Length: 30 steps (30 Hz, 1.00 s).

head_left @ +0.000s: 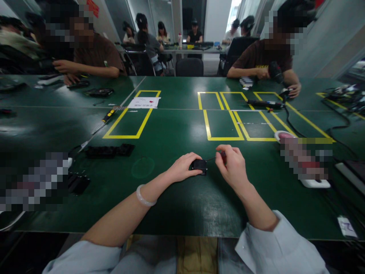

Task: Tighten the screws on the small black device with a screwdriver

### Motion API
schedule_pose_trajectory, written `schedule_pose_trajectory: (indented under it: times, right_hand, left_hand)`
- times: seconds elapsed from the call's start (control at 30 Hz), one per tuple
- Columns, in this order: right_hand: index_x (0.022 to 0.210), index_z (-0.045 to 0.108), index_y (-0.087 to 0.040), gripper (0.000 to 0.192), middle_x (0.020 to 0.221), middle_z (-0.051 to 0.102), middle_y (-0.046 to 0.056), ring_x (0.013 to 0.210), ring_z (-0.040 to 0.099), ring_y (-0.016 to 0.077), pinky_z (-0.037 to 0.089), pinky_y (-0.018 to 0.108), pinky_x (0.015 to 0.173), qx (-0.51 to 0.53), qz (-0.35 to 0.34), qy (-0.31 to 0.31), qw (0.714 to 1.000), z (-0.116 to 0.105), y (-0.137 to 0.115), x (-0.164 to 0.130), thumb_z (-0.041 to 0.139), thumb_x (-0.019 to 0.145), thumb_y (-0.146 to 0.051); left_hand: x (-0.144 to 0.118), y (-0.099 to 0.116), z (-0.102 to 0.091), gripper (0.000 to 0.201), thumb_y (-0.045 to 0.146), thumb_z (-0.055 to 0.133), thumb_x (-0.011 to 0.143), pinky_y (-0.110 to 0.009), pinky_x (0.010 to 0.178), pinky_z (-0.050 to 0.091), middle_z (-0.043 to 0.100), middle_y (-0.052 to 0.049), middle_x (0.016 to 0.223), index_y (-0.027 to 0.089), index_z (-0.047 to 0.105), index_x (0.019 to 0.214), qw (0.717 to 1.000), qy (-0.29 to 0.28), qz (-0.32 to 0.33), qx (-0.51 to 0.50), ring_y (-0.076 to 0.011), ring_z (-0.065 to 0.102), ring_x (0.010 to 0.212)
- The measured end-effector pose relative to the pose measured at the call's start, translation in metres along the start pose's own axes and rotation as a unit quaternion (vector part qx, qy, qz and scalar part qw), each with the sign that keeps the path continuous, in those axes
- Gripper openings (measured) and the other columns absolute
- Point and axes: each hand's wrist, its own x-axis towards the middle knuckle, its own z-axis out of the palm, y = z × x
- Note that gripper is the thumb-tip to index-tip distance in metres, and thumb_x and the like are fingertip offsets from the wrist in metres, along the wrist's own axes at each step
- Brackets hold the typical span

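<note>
A flat black part [110, 151] lay on the green tabletop [171, 133], well to the left of the fingers. The left hand [182, 167], a pale bangle [144, 198] on its wrist, had its fingers clenched around a small black block [199, 166], pinning it to the tabletop. Just right of it, the right hand [232, 165] pinched a small red-handled screwdriver [221, 156], its thin shaft reaching the block. Farther right sat a white dish [282, 135].

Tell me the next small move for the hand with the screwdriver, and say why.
Probably press the screwdriver tip into the small black part and turn. The right hand pinches its red handle with the shaft aimed at the part, and the left hand pins that part to the table.
</note>
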Motion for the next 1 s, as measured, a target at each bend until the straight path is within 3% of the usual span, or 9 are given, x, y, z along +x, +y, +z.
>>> schedule_pose_trajectory:
  times: [0.3,0.53,0.77,1.0]
  right_hand:
    - [0.092,0.055,-0.021,0.008,0.076,0.064,0.001,0.065,0.052,0.0145,0.043,0.030,0.072,0.009,-0.002,-0.004,1.000,-0.0001,0.0009,-0.0013,0.052,0.092,-0.028]
    - [0.099,0.055,-0.020,0.010,0.076,0.063,0.000,0.067,0.054,0.0151,0.043,0.031,0.073,0.001,-0.006,-0.001,1.000,-0.0011,-0.0007,-0.0002,0.049,0.091,-0.021]
    - [0.097,0.055,-0.021,0.010,0.081,0.065,0.001,0.068,0.054,0.0150,0.043,0.031,0.074,0.000,0.000,-0.005,1.000,0.0012,0.0013,-0.0018,0.052,0.092,-0.029]
    - [0.095,0.054,-0.021,0.007,0.078,0.064,0.001,0.066,0.053,0.0149,0.042,0.030,0.071,0.004,-0.004,0.001,1.000,-0.0011,-0.0008,-0.0003,0.049,0.091,-0.021]
  left_hand:
    - [-0.0002,-0.0004,-0.0002,0.035,0.040,0.066,0.084,-0.035,0.090,0.045,0.061,-0.006,0.108,0.021,0.057,0.112,1.000,0.002,-0.001,0.002,-0.0232,0.058,0.102]
    - [-0.0003,0.0005,-0.0006,0.034,0.040,0.065,0.085,-0.036,0.090,0.046,0.061,-0.007,0.109,0.021,0.058,0.112,1.000,0.003,0.000,-0.001,-0.0235,0.058,0.102]
    - [0.0002,0.0006,-0.0010,0.034,0.040,0.066,0.084,-0.035,0.089,0.046,0.061,-0.007,0.108,0.021,0.057,0.111,1.000,0.001,0.000,0.005,-0.0234,0.058,0.101]
    - [-0.0002,-0.0002,0.0000,0.034,0.040,0.065,0.085,-0.036,0.091,0.045,0.060,-0.007,0.109,0.021,0.057,0.112,1.000,0.001,-0.001,0.000,-0.0237,0.057,0.103]
